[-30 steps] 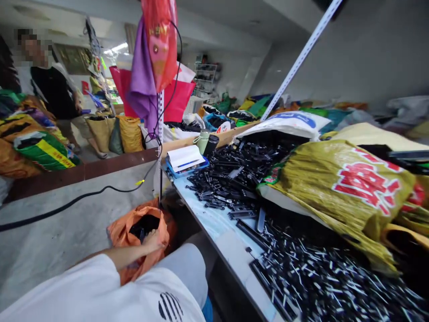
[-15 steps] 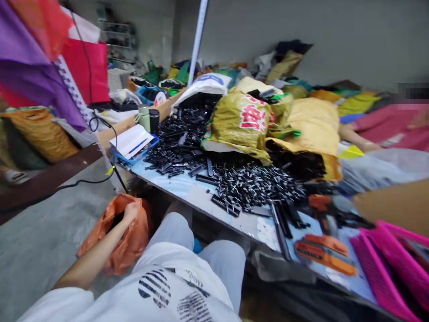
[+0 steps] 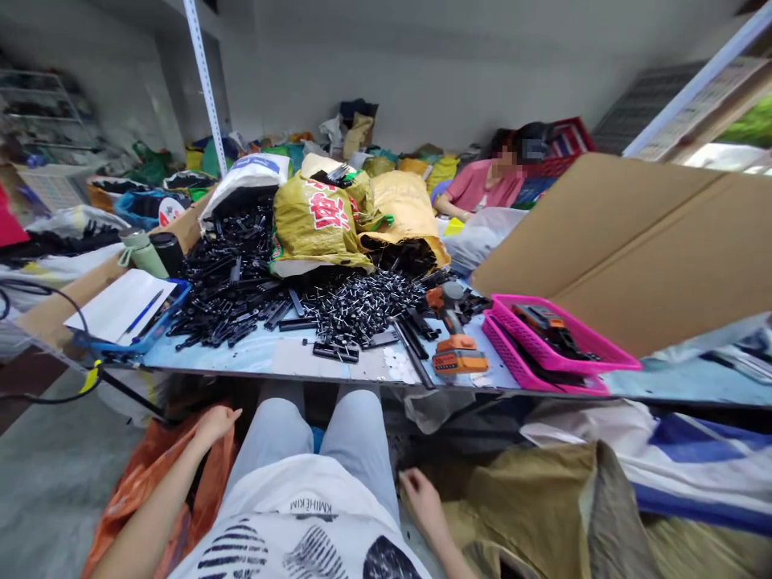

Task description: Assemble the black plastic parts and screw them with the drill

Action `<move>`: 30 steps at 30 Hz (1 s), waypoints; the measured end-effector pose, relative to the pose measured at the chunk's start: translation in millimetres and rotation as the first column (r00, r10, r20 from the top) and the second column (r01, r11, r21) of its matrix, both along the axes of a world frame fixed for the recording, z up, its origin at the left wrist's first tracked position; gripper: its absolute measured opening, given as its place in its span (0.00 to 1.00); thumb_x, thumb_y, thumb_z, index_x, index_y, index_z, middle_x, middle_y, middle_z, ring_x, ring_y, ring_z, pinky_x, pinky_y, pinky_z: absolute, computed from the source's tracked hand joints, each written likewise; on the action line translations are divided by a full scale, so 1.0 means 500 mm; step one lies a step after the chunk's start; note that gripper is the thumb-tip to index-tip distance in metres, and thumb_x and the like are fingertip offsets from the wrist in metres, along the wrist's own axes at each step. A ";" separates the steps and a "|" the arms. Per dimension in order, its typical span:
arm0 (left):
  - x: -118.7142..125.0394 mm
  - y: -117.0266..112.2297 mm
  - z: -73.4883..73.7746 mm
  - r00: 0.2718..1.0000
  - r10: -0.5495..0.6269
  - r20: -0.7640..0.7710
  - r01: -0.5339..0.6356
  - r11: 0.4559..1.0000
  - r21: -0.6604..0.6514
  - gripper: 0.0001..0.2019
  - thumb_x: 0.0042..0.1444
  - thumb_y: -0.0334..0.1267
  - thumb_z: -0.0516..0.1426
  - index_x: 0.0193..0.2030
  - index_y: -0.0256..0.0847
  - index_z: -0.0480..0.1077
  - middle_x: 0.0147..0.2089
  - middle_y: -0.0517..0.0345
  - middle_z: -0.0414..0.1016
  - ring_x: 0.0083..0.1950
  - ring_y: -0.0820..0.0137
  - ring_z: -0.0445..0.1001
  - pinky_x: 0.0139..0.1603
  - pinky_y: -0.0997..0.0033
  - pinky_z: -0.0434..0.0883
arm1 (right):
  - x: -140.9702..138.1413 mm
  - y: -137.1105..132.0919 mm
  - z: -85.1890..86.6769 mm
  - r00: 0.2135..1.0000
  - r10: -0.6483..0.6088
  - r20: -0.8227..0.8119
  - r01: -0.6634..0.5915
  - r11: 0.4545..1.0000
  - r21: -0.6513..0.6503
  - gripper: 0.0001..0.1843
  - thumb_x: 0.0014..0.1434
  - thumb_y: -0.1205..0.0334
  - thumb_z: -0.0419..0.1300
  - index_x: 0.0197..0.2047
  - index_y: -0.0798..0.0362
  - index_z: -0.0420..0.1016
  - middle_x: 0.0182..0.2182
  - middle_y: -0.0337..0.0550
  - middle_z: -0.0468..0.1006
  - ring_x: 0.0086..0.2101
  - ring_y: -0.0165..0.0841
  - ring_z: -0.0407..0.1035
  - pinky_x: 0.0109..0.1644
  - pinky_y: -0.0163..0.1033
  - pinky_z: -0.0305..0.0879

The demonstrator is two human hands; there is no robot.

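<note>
My left hand [image 3: 215, 425] is at the top edge of an orange woven sack [image 3: 136, 474] on the floor by my left leg. Its fingers look closed on the rim, partly hidden. Beside my right knee, below the table edge, my right hand [image 3: 423, 503] has curled fingers; what they hold, if anything, cannot be made out. A brown sack [image 3: 531, 498] lies open to the right of it. On the table, above both hands, are a heap of small black parts with metal pins [image 3: 362, 310] and a pile of longer black parts [image 3: 211, 297].
An orange-and-black cordless drill [image 3: 458, 354] stands by stacked pink baskets [image 3: 560, 358]. A blue tray [image 3: 172, 310] with paper and pen sits left, near a green bottle [image 3: 145, 253]. Yellow sacks [image 3: 317, 225] stand behind the parts. A cardboard sheet [image 3: 633, 249] rises right. A co-worker [image 3: 491, 189] sits beyond.
The view has swung right, bringing the pink baskets, cardboard and co-worker further in. My right hand has come into view. My left hand stays at the orange sack.
</note>
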State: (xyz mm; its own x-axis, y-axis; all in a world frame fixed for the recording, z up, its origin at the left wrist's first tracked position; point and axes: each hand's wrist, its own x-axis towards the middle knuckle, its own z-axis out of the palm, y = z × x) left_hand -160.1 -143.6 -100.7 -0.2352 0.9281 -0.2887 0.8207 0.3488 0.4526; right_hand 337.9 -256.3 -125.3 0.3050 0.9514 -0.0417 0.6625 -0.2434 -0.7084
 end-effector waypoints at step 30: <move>0.506 0.565 0.146 0.766 -0.535 -0.357 0.643 0.644 0.414 0.30 0.62 0.53 0.46 0.69 0.53 0.44 0.73 0.54 0.34 0.72 0.53 0.31 0.64 0.33 0.33 | -0.126 0.733 0.232 0.483 0.437 0.758 -0.709 0.703 0.047 0.45 0.51 0.30 0.52 0.67 0.42 0.52 0.67 0.46 0.46 0.65 0.55 0.32 0.57 0.74 0.26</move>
